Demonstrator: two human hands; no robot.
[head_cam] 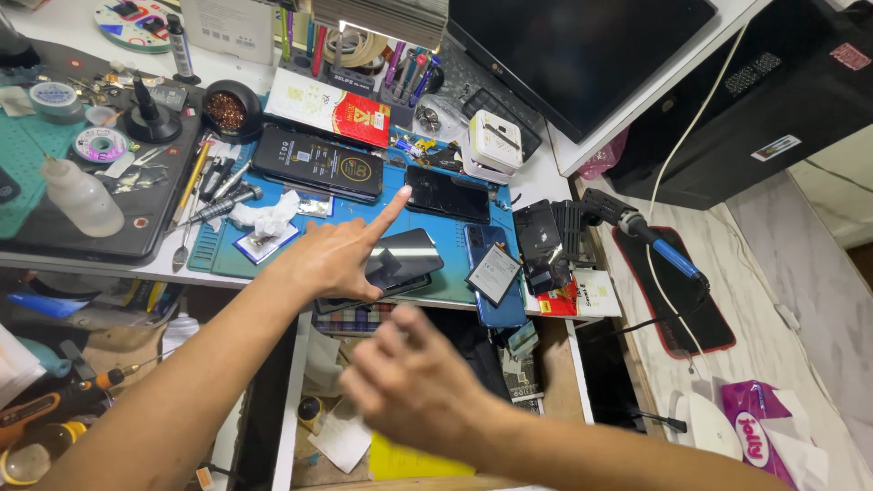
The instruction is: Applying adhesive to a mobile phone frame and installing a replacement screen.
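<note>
My left hand [338,255] reaches over the blue work mat [435,238] with its index finger stretched out, the fingertip close to a black phone [447,195] lying face up. Its other fingers are curled, and its thumb rests on a dark phone screen [411,256] at the mat's front edge. My right hand [411,382] hovers blurred over the open drawer [559,368] below the bench, fingers loosely bent and holding nothing. A blue phone [486,314] with a battery [494,273] on top lies to the right of the dark screen.
Black phone boxes [318,162], a red and white box [329,109], tweezers and tools [214,191], crumpled tissue [270,216], a squeeze bottle [80,195] and tape rolls [55,98] crowd the bench. A monitor [582,45] stands behind. A hot-air handle [650,238] rests at right.
</note>
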